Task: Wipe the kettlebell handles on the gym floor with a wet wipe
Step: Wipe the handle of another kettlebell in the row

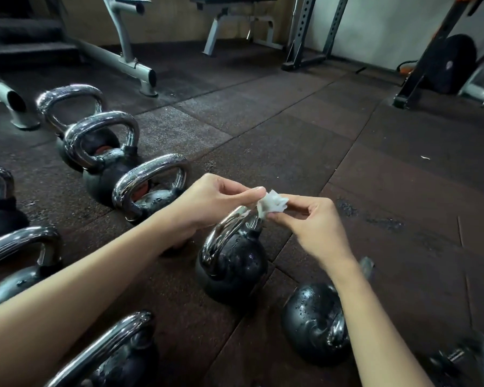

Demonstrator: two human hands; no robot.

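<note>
The crumpled white wet wipe [273, 203] is held up in the middle of the view, pinched from both sides. It is gripped at its left edge by the thumb and forefinger of the left hand [215, 203], with the other fingers curled in beneath. Its right and lower edge is pinched by the fingertips of the right hand [310, 224], whose remaining fingers are tucked towards the palm.

The wipe is poised right at the far top corner of the chrome handle [221, 236] of the nearest upright kettlebell [235, 269]. Its lower tip seems to meet the metal, though contact cannot be confirmed. Water droplets are seen beaded on that black bell.

Just beside it, under the right forearm, another kettlebell [313, 319] is laid over on its side, also spotted with droplets. To the left, a row of three chrome-handled kettlebells [151, 188] is lined up, running away from the camera, and more handles are cut off by the left and bottom edges. Everything is set on dark rubber floor tiles [291, 129]. At the back, a grey bench frame [129, 60] and a black weight plate [456, 62] are visible.
</note>
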